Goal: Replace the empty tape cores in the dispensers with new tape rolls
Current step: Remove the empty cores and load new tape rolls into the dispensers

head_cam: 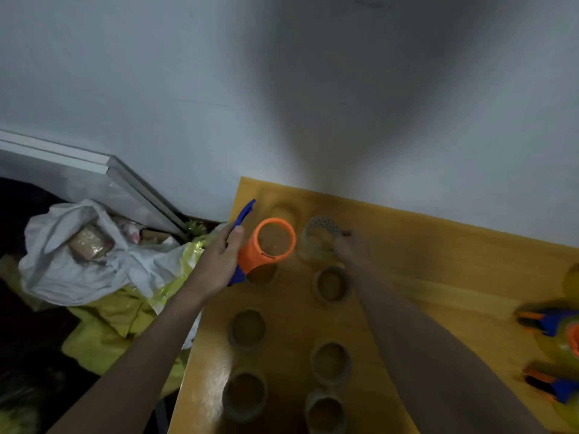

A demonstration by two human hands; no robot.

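Observation:
My left hand (221,256) grips the blue handle of a tape dispenser (269,245) above the far left corner of the yellow table (438,245); its orange ring faces up and is hollow. My right hand (351,245) holds a blurred clear tape roll (318,241) just right of the ring, its fingers around the roll's near side. Several tape rolls stand on the table, among them one (332,285) under my right wrist and one (247,330) further toward me.
Two more blue and orange dispensers (551,324) with tape lie at the table's right edge. Left of the table sits a heap of white cloth (81,252) on yellow plastic bags (103,327). A white wall rises right behind the table.

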